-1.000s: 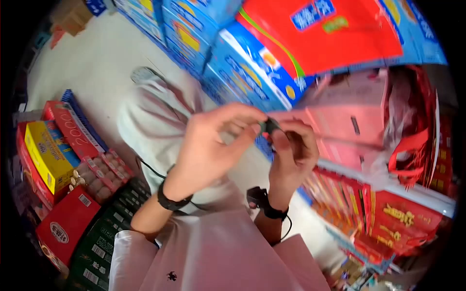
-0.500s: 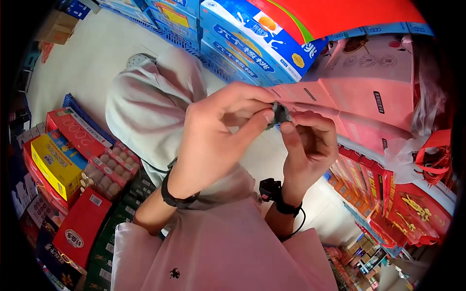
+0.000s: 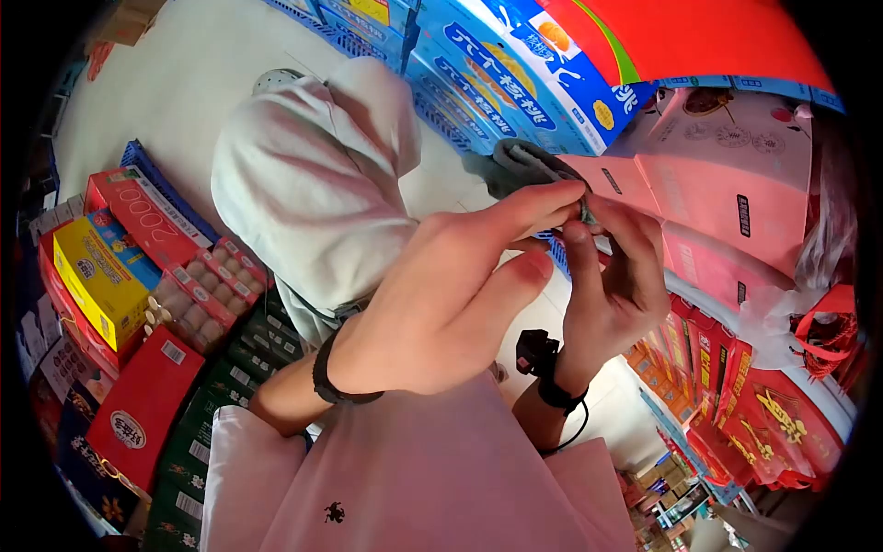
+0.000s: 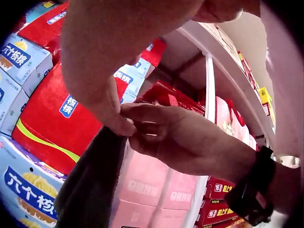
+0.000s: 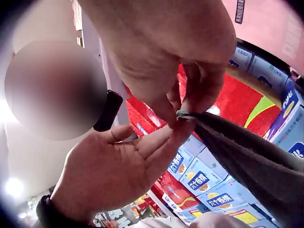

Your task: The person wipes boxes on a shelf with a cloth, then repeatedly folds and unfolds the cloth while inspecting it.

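Observation:
A dark grey cloth [image 3: 524,167] hangs gathered from the fingertips in front of the body; its lower part spreads down in the left wrist view [image 4: 92,183] and to the right in the right wrist view [image 5: 247,154]. My right hand [image 3: 616,276] pinches its narrow end between thumb and fingers, also at the top in the right wrist view [image 5: 175,52]. My left hand [image 3: 451,294] reaches across with extended fingers touching that same end, its thumb held apart. In the right wrist view the left palm [image 5: 111,164] faces the camera. Fingers partly hide the cloth's pinched end.
Blue drink cartons [image 3: 497,83] and a red package [image 3: 699,41] stand ahead. Pink boxes [image 3: 717,175] line a shelf at the right, with red bags [image 3: 782,414] lower down. Yellow [image 3: 106,271] and red boxes [image 3: 147,400] are stacked at the left.
Both hands have moved right, and the left hand has turned, its thumb now away from the cloth. More of the cloth shows, hanging beyond the fingers, where before only a small bunched part was visible.

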Motion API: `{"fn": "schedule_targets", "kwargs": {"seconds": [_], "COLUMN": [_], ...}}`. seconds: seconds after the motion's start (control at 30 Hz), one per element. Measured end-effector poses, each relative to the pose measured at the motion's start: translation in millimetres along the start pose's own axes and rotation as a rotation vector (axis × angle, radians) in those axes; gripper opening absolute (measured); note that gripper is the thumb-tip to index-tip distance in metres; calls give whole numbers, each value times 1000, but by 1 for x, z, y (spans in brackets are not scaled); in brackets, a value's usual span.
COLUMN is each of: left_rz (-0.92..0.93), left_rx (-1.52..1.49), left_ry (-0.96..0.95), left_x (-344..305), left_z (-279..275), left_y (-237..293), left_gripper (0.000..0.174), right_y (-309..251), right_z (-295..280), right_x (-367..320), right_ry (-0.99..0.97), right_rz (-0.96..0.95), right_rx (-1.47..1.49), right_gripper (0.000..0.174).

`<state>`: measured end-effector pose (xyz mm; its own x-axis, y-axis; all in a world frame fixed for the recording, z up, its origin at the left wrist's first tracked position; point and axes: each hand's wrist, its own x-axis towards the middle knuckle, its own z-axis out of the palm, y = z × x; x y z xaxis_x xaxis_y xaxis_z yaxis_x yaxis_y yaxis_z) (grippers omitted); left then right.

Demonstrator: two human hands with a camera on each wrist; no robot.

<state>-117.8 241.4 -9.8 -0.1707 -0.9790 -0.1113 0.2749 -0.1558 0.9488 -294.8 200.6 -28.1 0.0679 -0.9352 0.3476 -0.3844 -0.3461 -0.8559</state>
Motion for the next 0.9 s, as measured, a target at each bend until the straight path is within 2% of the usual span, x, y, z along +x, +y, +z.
{"fn": "schedule_targets", "kwargs": {"seconds": [0.13, 0.27, 0.4, 0.5, 0.63, 0.7, 0.77, 0.9], "left_rz": [34, 181, 368, 351, 245, 213, 298, 295], "left_rx": [81, 346, 617, 740, 724, 799, 919, 931], "left_ry": [-19, -3, 183, 186, 15, -72, -102, -95], "left_x": [-3, 8, 32, 44, 46, 49, 58, 74], "left_z": [-5, -20, -43, -53, -44, -37, -24, 1], "left_y": [-4, 7, 23, 17, 18, 13, -11, -12], "left_gripper": [56, 50, 47, 50, 61, 70, 66, 41], "right_y": [0, -1, -17, -26, -33, -40, -46, -74], "right_z": [-1, 0, -18, -20, -28, -38, -40, -45], "right_x": [4, 15, 34, 49, 64, 67, 82, 89], "right_ry": [-56, -44, -22, -38, -10, 46, 40, 80], "right_rz": [-59, -2, 11, -71, -179, -114, -294, -279], "right_rx": [-167, -66, 74, 132, 36, 53, 14, 12], "right_gripper": [24, 11, 9, 9, 9, 8, 8, 8]}}
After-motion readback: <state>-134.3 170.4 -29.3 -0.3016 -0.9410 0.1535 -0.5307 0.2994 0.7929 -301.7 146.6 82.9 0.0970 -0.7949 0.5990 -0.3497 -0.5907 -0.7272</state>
